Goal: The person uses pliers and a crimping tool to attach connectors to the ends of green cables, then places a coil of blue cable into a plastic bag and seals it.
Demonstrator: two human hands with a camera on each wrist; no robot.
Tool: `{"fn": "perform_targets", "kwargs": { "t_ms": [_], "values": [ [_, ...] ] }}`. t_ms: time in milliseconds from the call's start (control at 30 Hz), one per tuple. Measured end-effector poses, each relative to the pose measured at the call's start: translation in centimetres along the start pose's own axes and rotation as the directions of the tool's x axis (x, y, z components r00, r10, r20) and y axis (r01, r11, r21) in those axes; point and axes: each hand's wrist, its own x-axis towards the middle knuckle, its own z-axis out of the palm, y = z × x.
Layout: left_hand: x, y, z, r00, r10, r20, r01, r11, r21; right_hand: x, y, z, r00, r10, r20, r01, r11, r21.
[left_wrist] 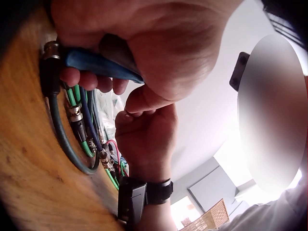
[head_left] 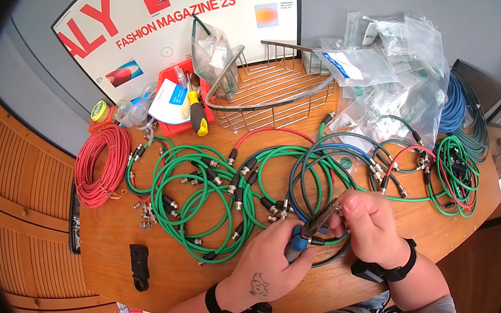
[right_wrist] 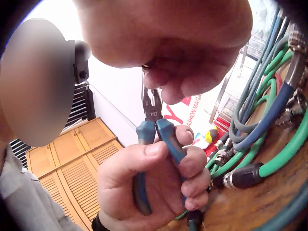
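Observation:
My left hand (head_left: 266,261) grips combination pliers (right_wrist: 153,111) with blue and dark handles, its fingers wrapped round both handles. The pliers' nose points up toward my right hand (head_left: 372,223), and the jaws stand slightly parted in the right wrist view. My right hand's thumb and fingers pinch a small metal part (right_wrist: 146,67) right at the pliers' tip; most of it is hidden by the fingers, so I cannot tell its kind. Green cables (head_left: 193,195) with metal BNC connectors lie coiled beyond the hands, with a dark grey-green cable (left_wrist: 62,139) close under the left hand.
A red cable coil (head_left: 102,168) lies at the left, near a black strap-like piece (head_left: 140,267). Behind stand a wire basket (head_left: 274,91), a red bin (head_left: 179,126) and a yellow-black screwdriver (head_left: 197,116). Clear plastic bags (head_left: 402,69) and blue cable coils (head_left: 453,103) sit at the right.

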Motion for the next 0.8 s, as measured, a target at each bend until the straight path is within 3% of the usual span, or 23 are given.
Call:
{"fn": "perform_targets", "kwargs": {
  "t_ms": [100,233,300,333,400,533,600,733,800],
  "values": [
    [0.0,-0.09,-0.1,1.0,-0.01,0.011,0.009,1.0,0.02,-0.03,0.56,-0.13,0.997,0.069,0.019,-0.07,0.994,0.084],
    [-0.06,0.0,0.06,1.0,-0.025,-0.01,0.025,1.0,-0.019,0.13,-0.17,0.47,0.997,0.053,-0.053,-0.046,0.991,0.122],
    [-0.04,0.03,0.0,1.0,-0.021,-0.008,0.021,1.0,-0.005,0.24,-0.26,0.77,0.995,-0.085,-0.056,0.09,0.993,0.082],
    [-0.04,0.04,-0.02,1.0,-0.016,-0.005,0.016,1.0,0.009,0.26,-0.18,0.74,0.995,-0.085,-0.056,0.09,0.993,0.082],
    [-0.03,-0.05,0.03,1.0,-0.01,-0.008,0.01,1.0,0.002,0.28,0.03,0.51,0.986,-0.152,-0.064,0.147,0.986,-0.072],
    [0.02,0.0,0.02,1.0,0.013,-0.014,-0.013,1.0,0.018,0.16,-0.21,-0.02,0.992,-0.124,-0.005,0.12,0.967,-0.225],
    [0.03,0.05,0.06,1.0,0.019,-0.016,-0.018,0.999,0.033,0.04,0.03,0.06,1.0,0.02,-0.014,-0.019,0.998,0.053],
    [0.0,-0.1,0.1,0.999,0.031,-0.017,-0.03,0.998,0.051,-0.06,0.01,-0.06,0.997,0.074,0.013,-0.075,0.992,0.101],
    [-0.02,-0.23,0.05,1.0,-0.001,-0.014,0.001,0.999,0.039,0.04,-0.21,0.15,1.0,0.013,-0.004,-0.012,0.992,0.125]
  ]
}}
